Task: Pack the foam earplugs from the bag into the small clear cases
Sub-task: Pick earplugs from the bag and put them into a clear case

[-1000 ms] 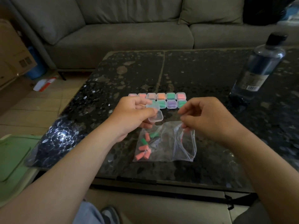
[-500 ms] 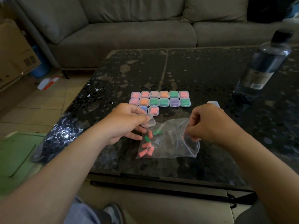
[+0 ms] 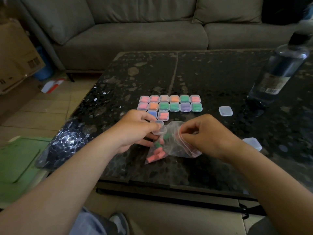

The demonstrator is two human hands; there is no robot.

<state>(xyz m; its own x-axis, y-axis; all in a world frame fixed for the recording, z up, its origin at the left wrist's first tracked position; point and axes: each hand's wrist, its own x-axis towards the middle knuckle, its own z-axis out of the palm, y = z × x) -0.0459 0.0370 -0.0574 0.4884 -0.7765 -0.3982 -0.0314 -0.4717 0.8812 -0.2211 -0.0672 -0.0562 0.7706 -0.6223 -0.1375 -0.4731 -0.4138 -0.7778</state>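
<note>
From the head camera we see the left hand (image 3: 135, 131) curled round a small open clear case (image 3: 159, 128), thumb and fingertips holding it just above the table (image 3: 211, 73). Right beside it, the right hand (image 3: 208, 134) pinches the red-striped mouth of the plastic bag (image 3: 179, 143) between thumb and bent fingers. The bag lies between and just under both hands. The loose earplugs (image 3: 156, 152), pink and green, sit in its near corner below the left fingers. Just beyond the left hand we see the filled cases (image 3: 170, 103) in rows, touching one another. Two closed empty cases lie apart: one (image 3: 225, 110) beyond the right hand, one (image 3: 252, 144) beside its wrist. A water bottle (image 3: 277, 72) stands far beyond the right hand.
</note>
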